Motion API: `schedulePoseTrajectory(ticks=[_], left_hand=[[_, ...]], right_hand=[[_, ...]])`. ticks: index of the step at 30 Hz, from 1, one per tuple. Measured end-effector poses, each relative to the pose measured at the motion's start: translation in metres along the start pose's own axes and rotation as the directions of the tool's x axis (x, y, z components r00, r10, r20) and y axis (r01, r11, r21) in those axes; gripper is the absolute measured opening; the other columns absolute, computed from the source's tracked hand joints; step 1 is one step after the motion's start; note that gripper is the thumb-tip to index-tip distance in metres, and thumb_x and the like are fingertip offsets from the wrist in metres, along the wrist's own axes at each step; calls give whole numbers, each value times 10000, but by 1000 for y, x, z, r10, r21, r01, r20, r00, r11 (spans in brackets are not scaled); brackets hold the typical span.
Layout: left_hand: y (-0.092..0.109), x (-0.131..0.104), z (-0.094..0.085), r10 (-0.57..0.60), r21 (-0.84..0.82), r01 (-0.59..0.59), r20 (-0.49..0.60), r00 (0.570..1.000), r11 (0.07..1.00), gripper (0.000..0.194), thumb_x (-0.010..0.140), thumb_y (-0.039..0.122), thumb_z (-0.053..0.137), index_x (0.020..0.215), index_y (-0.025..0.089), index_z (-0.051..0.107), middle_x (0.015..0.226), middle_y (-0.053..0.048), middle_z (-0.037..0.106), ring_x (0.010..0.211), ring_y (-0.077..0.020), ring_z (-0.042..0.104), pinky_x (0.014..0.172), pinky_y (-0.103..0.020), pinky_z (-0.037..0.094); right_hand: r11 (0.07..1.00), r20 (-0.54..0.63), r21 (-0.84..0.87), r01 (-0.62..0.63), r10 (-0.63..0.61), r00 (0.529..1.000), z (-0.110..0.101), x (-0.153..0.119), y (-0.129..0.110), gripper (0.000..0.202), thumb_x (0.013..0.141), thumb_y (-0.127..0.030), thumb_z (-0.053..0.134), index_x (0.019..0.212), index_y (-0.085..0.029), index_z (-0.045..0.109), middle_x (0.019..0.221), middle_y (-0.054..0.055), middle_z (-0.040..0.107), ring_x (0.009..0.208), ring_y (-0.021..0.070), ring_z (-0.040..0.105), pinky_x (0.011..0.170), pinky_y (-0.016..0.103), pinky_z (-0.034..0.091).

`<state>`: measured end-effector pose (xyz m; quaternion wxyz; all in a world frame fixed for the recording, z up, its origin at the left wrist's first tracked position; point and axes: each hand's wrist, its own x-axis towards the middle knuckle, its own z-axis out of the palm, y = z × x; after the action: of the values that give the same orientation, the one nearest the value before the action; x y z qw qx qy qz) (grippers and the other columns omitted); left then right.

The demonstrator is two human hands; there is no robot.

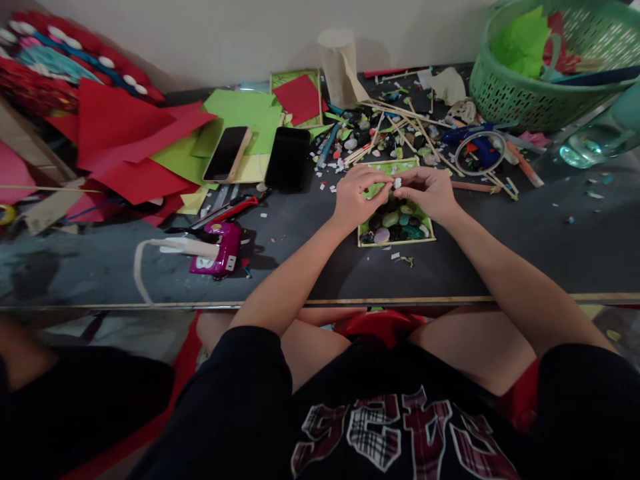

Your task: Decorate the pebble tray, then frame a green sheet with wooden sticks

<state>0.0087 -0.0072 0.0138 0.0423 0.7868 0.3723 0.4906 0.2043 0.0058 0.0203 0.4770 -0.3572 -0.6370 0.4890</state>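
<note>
A small white piece [397, 183] is pinched between the fingertips of my two hands, above a shallow frame. My left hand [361, 193] is closed, its thumb and forefinger pressed together at the piece's left side. From the right, my right hand [429, 191] holds the same piece between thumb and finger. Beneath them lies the green-bottomed frame [397, 244] with pale stick edges. Dark, green, white and lilac stones [382, 235] cover its near part. My hands partly hide its far part.
Behind are scattered sticks [425, 137], pebbles and a tape roll [480, 173]. A green basket [520, 100] and glass [587, 143] stand right. To the left lie two phones [287, 159], coloured paper [120, 127], a red cutter [235, 210] and a purple power adapter [227, 250]. Another person's arm shows lower left.
</note>
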Motion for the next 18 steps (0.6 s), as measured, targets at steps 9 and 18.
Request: schedulePoseTrajectory(ticks=[9, 18], left_hand=[[-5, -2, 1, -17, 9, 17, -19, 1000, 1000, 384, 974, 595, 601, 1043, 261, 778, 1019, -48, 797, 985, -201, 734, 914, -394, 589], [1, -1, 0, -11, -18, 11, 6, 1000, 1000, 343, 1033, 487, 538, 931, 238, 751, 923, -38, 781, 924, -178, 724, 890, -371, 584]], right_hand=[[1000, -1, 25, 10, -10, 1000, 0, 0, 1, 353, 585, -377, 935, 826, -170, 782, 796, 28, 759, 721, 160, 685, 705, 311, 595], [998, 24, -60, 27, -26, 999, 1, -2, -4, 350, 638, -460, 907, 805, -174, 793, 787, 39, 762, 708, 169, 684, 691, 316, 599]])
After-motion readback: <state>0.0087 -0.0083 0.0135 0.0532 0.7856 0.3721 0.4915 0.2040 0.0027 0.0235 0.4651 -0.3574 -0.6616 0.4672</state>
